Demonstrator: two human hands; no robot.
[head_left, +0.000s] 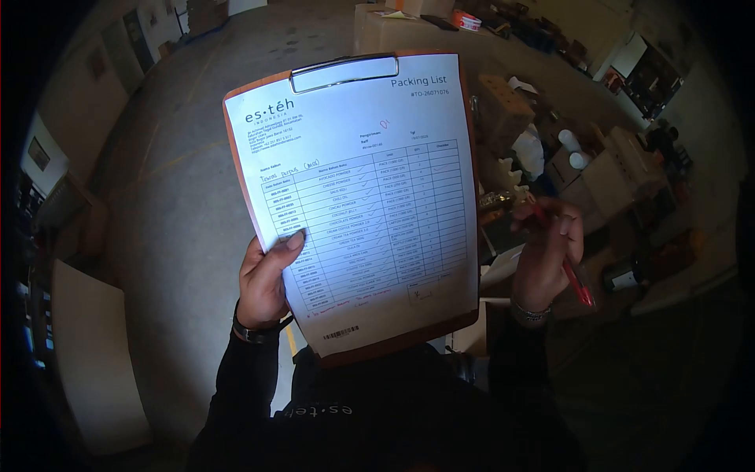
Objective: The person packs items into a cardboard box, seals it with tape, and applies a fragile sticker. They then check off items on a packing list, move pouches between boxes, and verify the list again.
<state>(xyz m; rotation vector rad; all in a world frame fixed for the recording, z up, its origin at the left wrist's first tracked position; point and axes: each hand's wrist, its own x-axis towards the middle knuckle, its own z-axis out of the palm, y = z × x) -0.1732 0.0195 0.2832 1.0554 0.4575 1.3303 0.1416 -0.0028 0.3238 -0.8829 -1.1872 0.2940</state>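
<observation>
My left hand (267,279) grips the left edge of a brown clipboard (465,118), its thumb lying on the paper. Under the metal clip (344,72) sits a printed packing list (370,228) with a table, handwritten ticks and a barcode near the bottom. The board is held up in front of my body, slightly tilted. To its right, apart from the board, my right hand (546,256) is closed around a red pen (580,285), which slants down across the fingers.
Cardboard boxes (385,31) stand beyond the clipboard, with a roll of red-and-white tape (467,21) on top. Cartons (506,106) and loose goods crowd the right side. A large pale panel (94,354) stands at the lower left, beside the concrete floor (185,157).
</observation>
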